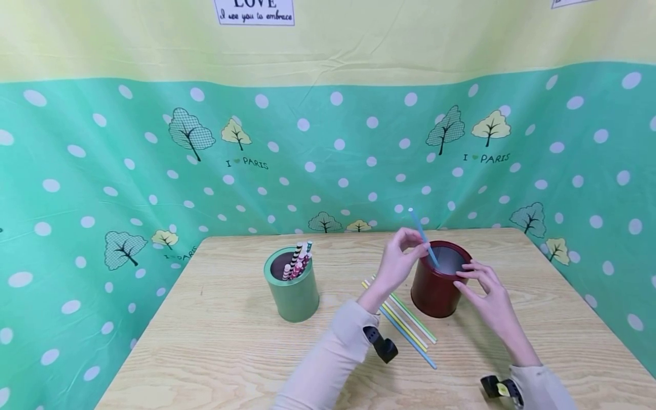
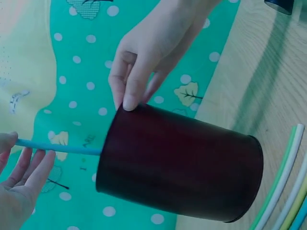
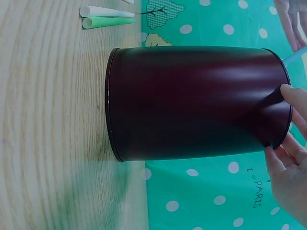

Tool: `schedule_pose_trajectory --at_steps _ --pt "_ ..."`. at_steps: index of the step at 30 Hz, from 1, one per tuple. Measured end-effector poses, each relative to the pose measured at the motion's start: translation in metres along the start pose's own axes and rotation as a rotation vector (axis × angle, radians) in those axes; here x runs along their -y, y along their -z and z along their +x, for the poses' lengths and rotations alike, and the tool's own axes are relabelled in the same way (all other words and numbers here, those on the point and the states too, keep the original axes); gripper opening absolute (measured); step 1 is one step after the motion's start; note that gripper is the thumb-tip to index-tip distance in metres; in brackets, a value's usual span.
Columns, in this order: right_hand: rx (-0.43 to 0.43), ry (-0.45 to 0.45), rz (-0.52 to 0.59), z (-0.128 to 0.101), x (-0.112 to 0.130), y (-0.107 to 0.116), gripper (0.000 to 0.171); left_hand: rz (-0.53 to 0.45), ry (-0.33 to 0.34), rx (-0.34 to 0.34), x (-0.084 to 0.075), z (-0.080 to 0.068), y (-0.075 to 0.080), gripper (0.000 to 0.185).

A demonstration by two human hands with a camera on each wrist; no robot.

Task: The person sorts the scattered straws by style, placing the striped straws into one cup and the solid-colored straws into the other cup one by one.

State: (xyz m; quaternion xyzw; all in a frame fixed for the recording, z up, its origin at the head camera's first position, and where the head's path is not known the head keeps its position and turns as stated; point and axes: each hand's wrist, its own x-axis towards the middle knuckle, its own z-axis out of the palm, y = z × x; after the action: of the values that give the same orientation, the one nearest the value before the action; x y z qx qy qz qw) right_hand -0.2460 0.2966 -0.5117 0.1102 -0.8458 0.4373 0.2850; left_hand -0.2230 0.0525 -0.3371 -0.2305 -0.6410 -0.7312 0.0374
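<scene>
Here left hand (image 1: 397, 263) pinches blue straw (image 1: 423, 236), lower end inside dark red can (image 1: 435, 290); right hand (image 1: 487, 299), fingers relaxed, touches can rim.

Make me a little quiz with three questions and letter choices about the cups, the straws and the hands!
1. Where are the loose straws?
A. flat on the table, left of the red cup
B. inside the green cup
C. on the floor

2. What colour is the straw in the left hand?
A. pink
B. blue
C. black

3. What is the right hand doing?
A. lying flat on the table
B. touching the red cup's rim
C. lifting the green cup

Answers:
1 A: they lie on the table beside the red cup.
2 B: the blue straw slants into that cup.
3 B: its fingertips rest on the rim; the green cup stands untouched.
</scene>
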Motion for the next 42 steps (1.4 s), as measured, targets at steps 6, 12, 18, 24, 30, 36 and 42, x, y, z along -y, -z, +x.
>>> schedule_pose_trajectory --at_steps 6,12,18,24,30,36,42 --pt "0.031 0.019 0.093 0.001 0.029 0.007 0.028 0.023 -0.006 -0.006 0.008 -0.001 0.001 0.017" --pt "0.031 0.026 0.132 0.000 0.020 0.006 0.027 0.170 0.051 -0.039 0.033 -0.002 0.008 0.018" --pt "-0.003 -0.006 0.019 -0.001 -0.006 -0.002 0.028 0.325 0.054 0.045 0.059 -0.010 0.021 0.015" --pt "0.000 0.012 0.037 0.000 -0.003 -0.001 0.028 0.415 0.043 0.143 0.069 -0.020 0.033 0.013" --pt "0.039 0.000 0.090 0.001 0.077 0.017 0.024 0.496 0.101 0.264 0.077 -0.027 0.041 0.013" --pt "0.038 0.003 0.063 0.000 0.057 0.013 0.024 0.560 0.113 0.380 0.080 -0.033 0.046 0.014" --pt "0.025 0.033 0.108 0.000 0.016 0.005 0.030 0.606 0.105 0.462 0.085 -0.037 0.051 0.011"
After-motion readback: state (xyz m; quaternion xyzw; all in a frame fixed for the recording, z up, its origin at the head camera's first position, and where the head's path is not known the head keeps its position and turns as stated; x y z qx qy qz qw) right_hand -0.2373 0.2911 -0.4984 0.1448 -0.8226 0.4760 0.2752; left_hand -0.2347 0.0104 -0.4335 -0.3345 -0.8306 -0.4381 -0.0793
